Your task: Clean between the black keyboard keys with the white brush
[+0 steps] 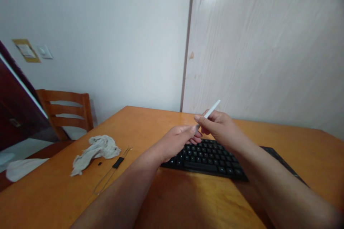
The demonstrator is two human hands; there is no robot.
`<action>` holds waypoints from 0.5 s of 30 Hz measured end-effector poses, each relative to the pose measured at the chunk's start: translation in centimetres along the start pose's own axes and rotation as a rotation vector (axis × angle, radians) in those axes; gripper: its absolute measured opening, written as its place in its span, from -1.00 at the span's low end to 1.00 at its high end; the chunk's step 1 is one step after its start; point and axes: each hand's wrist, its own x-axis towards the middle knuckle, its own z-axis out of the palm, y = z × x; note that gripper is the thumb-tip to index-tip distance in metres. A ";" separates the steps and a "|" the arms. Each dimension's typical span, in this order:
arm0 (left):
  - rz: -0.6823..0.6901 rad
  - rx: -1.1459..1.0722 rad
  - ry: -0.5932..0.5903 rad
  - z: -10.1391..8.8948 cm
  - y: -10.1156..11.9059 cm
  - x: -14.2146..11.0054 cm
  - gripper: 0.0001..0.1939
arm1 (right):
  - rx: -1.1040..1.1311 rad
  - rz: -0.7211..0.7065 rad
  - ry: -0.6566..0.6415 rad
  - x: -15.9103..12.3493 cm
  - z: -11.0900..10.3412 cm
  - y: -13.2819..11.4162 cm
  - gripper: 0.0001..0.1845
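Observation:
Both my hands are raised above a black keyboard (209, 159) that lies on an orange wooden table (134, 121). My right hand (221, 128) pinches a thin white stick (212, 109) that points up and to the right. My left hand (177, 141) meets it from the left, fingers closed on the stick's lower end, which is hidden between the fingertips.
A crumpled grey-white cloth (94, 152) lies on the table's left part, with a small black piece (118, 162), a thin wire tool (107, 177) and a tiny black bit (99, 164) beside it. A wooden chair (67, 109) stands at the left. White walls rise behind the table.

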 end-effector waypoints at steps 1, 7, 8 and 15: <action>0.000 0.009 -0.006 0.1 0.3 -0.1 -0.53 | 0.009 0.004 0.020 0.0 0.1 0.1 -0.53; -0.010 0.095 0.018 -0.1 1.0 -0.5 -0.57 | 0.096 0.031 0.092 0.5 -0.1 1.3 -0.56; -0.012 0.101 0.005 -0.2 0.9 -0.5 -0.58 | 0.118 0.037 0.133 0.7 -0.4 1.6 -0.56; -0.014 0.108 0.229 -1.1 -0.9 0.1 -0.73 | 0.230 0.112 0.292 1.8 -1.9 3.1 -0.62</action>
